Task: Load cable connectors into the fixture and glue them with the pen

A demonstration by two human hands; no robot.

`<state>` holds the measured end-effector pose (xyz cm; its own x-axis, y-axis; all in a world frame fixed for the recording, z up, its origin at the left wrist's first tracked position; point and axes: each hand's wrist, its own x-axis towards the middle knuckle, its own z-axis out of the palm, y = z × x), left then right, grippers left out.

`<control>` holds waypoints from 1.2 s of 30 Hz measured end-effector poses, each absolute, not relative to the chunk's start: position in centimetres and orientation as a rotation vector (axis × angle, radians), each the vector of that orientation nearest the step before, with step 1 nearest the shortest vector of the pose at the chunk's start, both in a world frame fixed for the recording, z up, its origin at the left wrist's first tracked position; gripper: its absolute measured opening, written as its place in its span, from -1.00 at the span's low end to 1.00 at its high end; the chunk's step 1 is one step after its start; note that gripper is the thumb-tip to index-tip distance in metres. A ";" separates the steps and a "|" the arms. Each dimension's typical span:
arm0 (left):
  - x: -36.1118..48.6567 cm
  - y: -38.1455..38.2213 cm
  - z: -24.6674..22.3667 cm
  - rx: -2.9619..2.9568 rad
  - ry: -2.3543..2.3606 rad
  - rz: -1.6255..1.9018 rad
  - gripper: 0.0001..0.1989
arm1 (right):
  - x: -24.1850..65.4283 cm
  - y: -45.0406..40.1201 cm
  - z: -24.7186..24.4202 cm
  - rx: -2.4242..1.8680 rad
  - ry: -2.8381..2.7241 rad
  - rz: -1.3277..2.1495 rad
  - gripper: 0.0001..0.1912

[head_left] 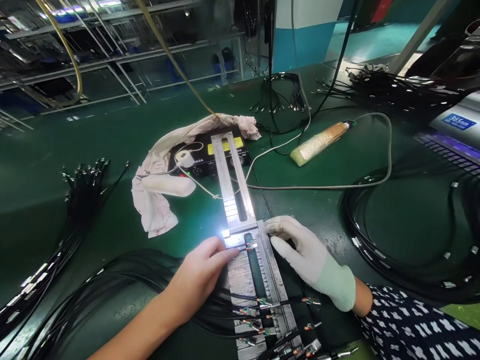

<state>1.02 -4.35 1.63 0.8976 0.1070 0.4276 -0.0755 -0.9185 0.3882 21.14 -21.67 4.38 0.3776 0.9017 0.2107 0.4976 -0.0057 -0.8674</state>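
Item: my left hand [202, 267], bare, thumb and forefinger pinching one black cable [238, 249]. The cable's stripped end, with coloured wires and a small metal connector [254, 245], lies across the slot of a metal fixture [278, 282], just beyond my fingertips.

Item: my right hand [309, 260], in a white glove with pale green cuff, fingers curled, touching the fixture's right edge near its crosspiece; I cannot tell whether it grips. Patterned dark sleeve [416, 322] behind it.

Item: bright light [220, 231], just above my left fingertips.

Item: more cable ends [249, 325], wires exposed, lying across the fixture below and between my hands.

Item: loose black cables [127, 270], beneath and left of my left hand; a bundle with metal tips [84, 192], farther left.

Item: black control box [205, 167] with yellow label, ahead of both hands, a stained pale cloth [146, 200] draped about it.

Item: tape-wrapped handle [318, 143], ahead of my right hand.

Item: coiled black cables [354, 232], right of my right hand; silver unit marked 365nm [450, 107], beyond them.
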 end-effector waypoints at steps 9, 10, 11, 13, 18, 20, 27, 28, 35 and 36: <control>1.5 -4.1 1.6 2.573 -0.042 0.633 -0.72 | 21.2 -21.6 4.3 -1.650 -1.258 0.496 -0.79; 1.6 -4.2 1.5 2.577 -0.039 0.651 -0.74 | 21.2 -21.6 4.4 -1.651 -1.259 0.493 -0.80; 1.5 -4.3 1.4 2.582 -0.038 0.665 -0.75 | 21.2 -21.6 4.4 -1.653 -1.259 0.492 -0.80; 1.1 -4.5 1.0 2.635 -0.005 0.698 -0.73 | 21.1 -21.6 4.5 -1.649 -1.261 0.490 -0.80; -0.5 -5.0 -0.1 2.927 0.132 0.737 -0.56 | 21.2 -21.5 4.4 -1.651 -1.268 0.482 -0.80; -1.0 -5.3 0.0 2.955 0.133 0.644 -0.56 | 21.3 -21.5 4.3 -1.667 -1.272 0.472 -0.81; -4.0 -6.2 1.1 2.621 0.097 0.352 -0.75 | 21.5 -21.7 4.1 -1.690 -1.333 0.433 -0.80; -4.7 -6.3 1.2 2.589 0.147 0.284 -0.82 | 21.5 -21.7 4.1 -1.691 -1.338 0.428 -0.80; -7.6 -7.7 2.6 2.285 0.412 -0.069 -0.78 | 21.4 -21.7 3.9 -1.680 -1.322 0.431 -0.81; -7.4 -7.8 2.7 2.266 0.430 -0.019 -0.78 | 21.4 -21.7 3.9 -1.679 -1.314 0.435 -0.82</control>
<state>-7.38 -7.80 2.69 0.9418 0.2999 -0.1520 0.3123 -0.6130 0.7257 21.36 -21.74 3.85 0.3652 0.8954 0.2547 0.5664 0.0035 -0.8241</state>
